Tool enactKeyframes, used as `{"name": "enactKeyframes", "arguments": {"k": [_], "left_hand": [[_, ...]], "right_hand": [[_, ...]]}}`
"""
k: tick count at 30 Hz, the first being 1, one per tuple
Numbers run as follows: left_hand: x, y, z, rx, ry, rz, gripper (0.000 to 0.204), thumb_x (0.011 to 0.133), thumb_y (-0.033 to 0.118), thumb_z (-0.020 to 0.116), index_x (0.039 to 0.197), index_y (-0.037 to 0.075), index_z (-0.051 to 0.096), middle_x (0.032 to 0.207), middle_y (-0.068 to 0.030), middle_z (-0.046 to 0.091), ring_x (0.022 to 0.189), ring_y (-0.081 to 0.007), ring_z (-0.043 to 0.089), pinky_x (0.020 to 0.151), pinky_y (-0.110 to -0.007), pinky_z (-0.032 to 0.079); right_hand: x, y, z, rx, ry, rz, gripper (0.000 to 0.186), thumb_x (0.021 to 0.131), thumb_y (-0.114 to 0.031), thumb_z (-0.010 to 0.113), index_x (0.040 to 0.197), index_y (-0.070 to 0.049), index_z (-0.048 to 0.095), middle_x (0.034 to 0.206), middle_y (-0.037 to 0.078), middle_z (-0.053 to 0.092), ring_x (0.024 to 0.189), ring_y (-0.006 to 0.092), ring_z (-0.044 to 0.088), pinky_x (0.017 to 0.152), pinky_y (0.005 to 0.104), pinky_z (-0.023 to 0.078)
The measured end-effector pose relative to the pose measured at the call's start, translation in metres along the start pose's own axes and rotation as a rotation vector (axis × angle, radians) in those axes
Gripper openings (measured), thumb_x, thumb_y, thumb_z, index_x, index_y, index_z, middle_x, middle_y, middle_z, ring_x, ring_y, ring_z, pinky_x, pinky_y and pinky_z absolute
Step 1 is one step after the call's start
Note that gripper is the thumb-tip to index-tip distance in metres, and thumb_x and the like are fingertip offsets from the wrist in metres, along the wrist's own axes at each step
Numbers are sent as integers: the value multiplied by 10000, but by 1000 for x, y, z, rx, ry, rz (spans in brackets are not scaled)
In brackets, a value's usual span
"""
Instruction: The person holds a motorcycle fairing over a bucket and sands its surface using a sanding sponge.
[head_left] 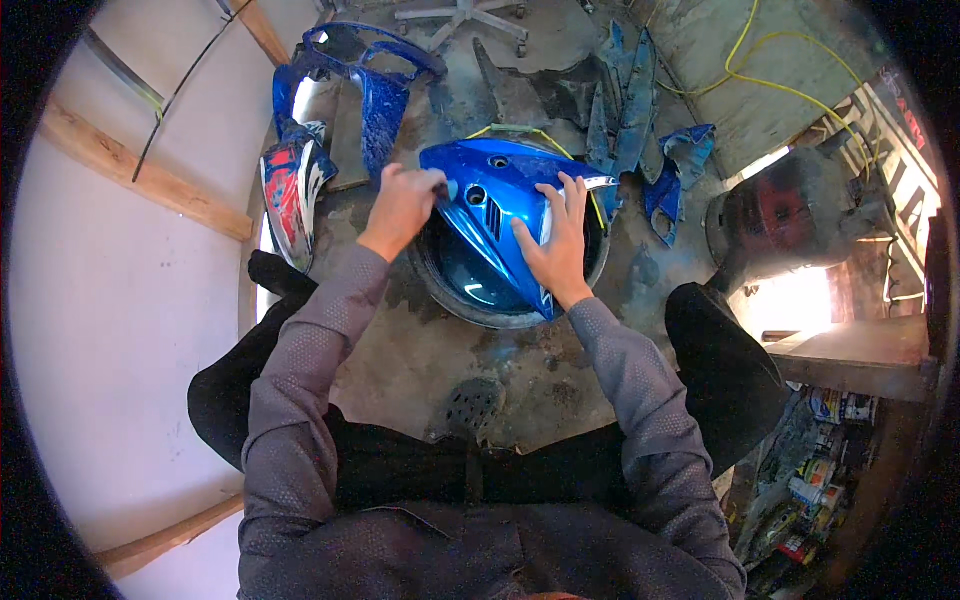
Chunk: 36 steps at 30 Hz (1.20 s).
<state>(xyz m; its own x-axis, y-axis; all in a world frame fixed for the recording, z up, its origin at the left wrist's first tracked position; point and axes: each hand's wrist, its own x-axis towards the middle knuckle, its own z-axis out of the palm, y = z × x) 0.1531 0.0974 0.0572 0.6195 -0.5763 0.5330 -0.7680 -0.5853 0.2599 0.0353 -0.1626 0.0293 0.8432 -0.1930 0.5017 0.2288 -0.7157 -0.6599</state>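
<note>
A glossy blue vehicle fairing panel [525, 185] with round holes and slots lies tilted across the rim of a round dark basin [500, 320], which holds liquid. My left hand [400, 212] is closed at the panel's left edge. A small pale teal piece [452, 188] shows at its fingertips, too little visible to name for sure. Over the panel's right side, by a white stripe, my right hand [558, 245] rests with its fingers spread and touching the surface. The basin's far side is hidden under the panel.
Far left lie a blue fairing frame [382, 110] and a red, white and blue panel [290, 195]. Dark plastic panels [570, 90] and a blue piece [685, 165] lie beyond the basin. A dark red cylindrical tank [780, 215] stands right, near a yellow hose [790, 88].
</note>
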Motion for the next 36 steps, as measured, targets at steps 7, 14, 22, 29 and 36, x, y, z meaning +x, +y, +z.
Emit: {"name": "enactKeyframes", "arguments": {"k": [7,14,22,29,36], "left_hand": [[-45,63,22,-229,-156,459,282,826,-14,658,1078,88,730,1074,-54,758,1108,-262,707,946,-430,550],[-39,36,22,-116,-43,202,325,819,-47,628,1093,95,728,1136,-103,769,1047,-314,724,924,-460,535],[-45,21,14,-114,40,83,338,847,-70,607,1116,80,748,1148,-110,792,1068,-331,745,936,-443,558],[-64,82,28,-279,12,158,383,795,-79,667,1132,79,759,1140,-80,796,1086,-286,752,931,-438,555],[-54,68,26,-262,20,110,423,810,-62,688,1147,174,785,1070,-33,804,906,-258,731,899,-377,522]], "right_hand": [[-3,3,0,-20,-6,-2,614,875,-303,830,1389,-69,590,1641,267,373,1603,526,208,1288,594,259],[-3,4,1,-26,-4,-25,624,879,-314,827,1398,-67,582,1639,265,375,1604,519,209,1284,592,265],[-2,-4,0,-22,-18,-17,621,907,-344,811,1413,-73,576,1630,249,394,1599,511,233,1288,581,257],[-8,0,-1,-109,-50,-30,645,918,-376,790,1429,-71,543,1638,282,353,1599,520,212,1259,579,324],[-3,6,1,-200,-56,-72,684,943,-425,753,1475,-62,521,1645,290,351,1594,516,233,1244,560,361]]}}
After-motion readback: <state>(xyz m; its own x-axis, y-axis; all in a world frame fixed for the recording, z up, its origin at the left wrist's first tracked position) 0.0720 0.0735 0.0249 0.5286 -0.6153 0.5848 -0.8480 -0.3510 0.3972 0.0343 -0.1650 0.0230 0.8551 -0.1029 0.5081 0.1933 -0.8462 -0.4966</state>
